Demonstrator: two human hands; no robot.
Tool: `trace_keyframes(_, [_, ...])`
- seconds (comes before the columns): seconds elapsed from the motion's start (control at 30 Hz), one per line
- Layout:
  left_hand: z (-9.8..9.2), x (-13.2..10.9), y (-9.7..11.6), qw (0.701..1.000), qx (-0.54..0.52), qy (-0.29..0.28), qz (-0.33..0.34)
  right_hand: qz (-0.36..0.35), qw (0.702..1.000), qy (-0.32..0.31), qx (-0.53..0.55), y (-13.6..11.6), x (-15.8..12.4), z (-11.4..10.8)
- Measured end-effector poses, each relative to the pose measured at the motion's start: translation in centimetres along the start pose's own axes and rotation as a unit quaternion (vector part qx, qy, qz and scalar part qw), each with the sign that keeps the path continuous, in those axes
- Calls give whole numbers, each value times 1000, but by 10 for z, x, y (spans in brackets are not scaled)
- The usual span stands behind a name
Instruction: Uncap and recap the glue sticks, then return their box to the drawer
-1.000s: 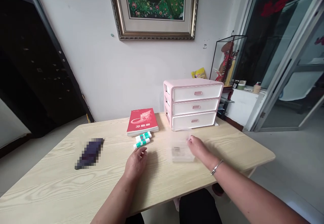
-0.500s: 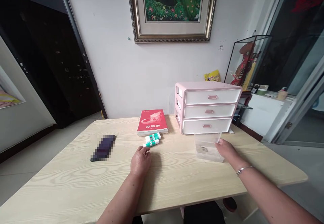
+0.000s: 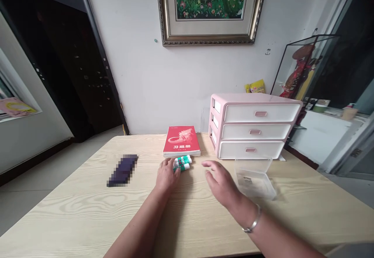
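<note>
The right hand [image 3: 220, 181], fingers spread around nothing, is beside a clear plastic open-lidded box [image 3: 257, 190]. The nearer left hand's [image 3: 167, 173] fingers touch the left ends of two white-and-green cylindrical tubes [image 3: 184, 160], lying crosswise; grip unclear. Table [image 3: 195, 188] separates tubes from right hand; a red-covered book [image 3: 181, 140] borders behind.

Over on the pale wood-grained table [image 3: 73, 211], two white-and-green cylindrical tubes [image 3: 185, 159] lie before the red rectangular book [image 3: 181, 140]; right of it, the clear plastic box [image 3: 254, 186] sits before the pink-and-white plastic drawer unit [image 3: 254, 141].
</note>
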State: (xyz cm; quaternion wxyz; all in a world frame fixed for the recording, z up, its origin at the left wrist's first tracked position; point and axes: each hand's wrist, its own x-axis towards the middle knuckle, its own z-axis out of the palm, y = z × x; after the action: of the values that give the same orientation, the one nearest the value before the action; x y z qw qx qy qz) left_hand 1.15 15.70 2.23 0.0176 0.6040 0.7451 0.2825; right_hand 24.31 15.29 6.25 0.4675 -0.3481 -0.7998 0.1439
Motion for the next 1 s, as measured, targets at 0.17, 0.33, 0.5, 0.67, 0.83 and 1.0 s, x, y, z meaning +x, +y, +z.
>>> trace_keyframes(0.17, [8, 7, 5, 999, 30, -22, 35, 20, 996, -65, -61, 9, 35, 65])
trace_keyframes(0.33, [9, 15, 2, 992, 18, -67, 106, 35, 994, -62, -81, 34, 39, 93])
trace_keyframes(0.5, [9, 19, -4, 978, -26, -110, 178, 45, 986, -87, -132, 55, 39, 96])
trace_keyframes(0.67, [7, 15, -10, 961, -90, -140, 221, 30, 979, -134, -154, 54, 40, 88])
trace_keyframes(0.83, [4, 10, -17, 953, -138, -155, 221, 40, 968, -127, -213, 53, 38, 88])
trace_keyframes(1.0, [-2, 7, -24, 944, -161, -175, 229, 0, 960, -161, -228, 54, 33, 84])
